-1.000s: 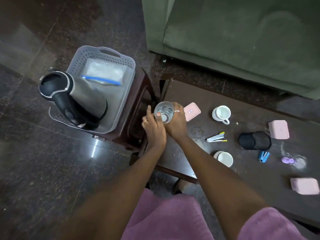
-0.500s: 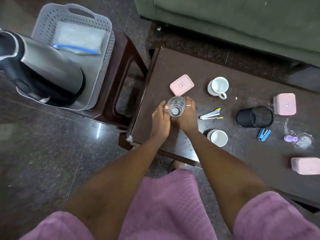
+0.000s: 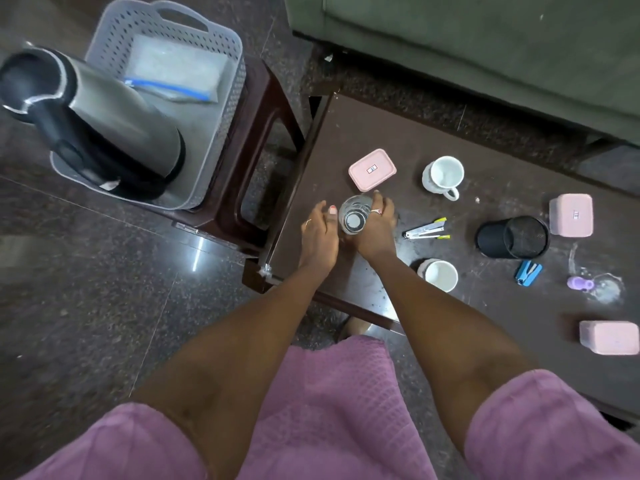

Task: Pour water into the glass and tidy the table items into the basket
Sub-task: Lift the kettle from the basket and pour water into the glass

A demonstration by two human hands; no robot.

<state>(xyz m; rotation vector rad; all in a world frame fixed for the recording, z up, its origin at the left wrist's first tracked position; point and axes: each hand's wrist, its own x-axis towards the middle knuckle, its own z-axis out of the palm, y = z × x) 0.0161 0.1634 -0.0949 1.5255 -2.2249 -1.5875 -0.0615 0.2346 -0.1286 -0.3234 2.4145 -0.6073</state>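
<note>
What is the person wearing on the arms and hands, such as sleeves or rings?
Both forearms are bare. Short pink sleeves of a waffle-textured fabric end above the elbows. The left hand has a thin ring on one finger and a red-painted thumbnail. The right hand wears a ring with something reddish on it. No watch or bracelet shows.

Glass (image 3: 354,215) btw both hands: clear, smooth, glossy. Bench (image 3: 485,161) under them: dark brown wood-look top, dull sheen, scuffed w/ pale smears. Left of left hand (image 3: 318,233): basket (image 3: 228,109), grey perforated plastic, matt; kettle (image 3: 100,112) in it, brushed metal body, black plastic handle. Right of right hand (image 3: 375,230): white glazed ceramic mugs (image 3: 443,174), pink matt plastic boxes (image 3: 372,169), black mesh cup (image 3: 512,237). Floor (image 3: 86,289): polished speckled stone, glossy. Sleeves (image 3: 540,434): pink waffle-textured cloth.
</note>
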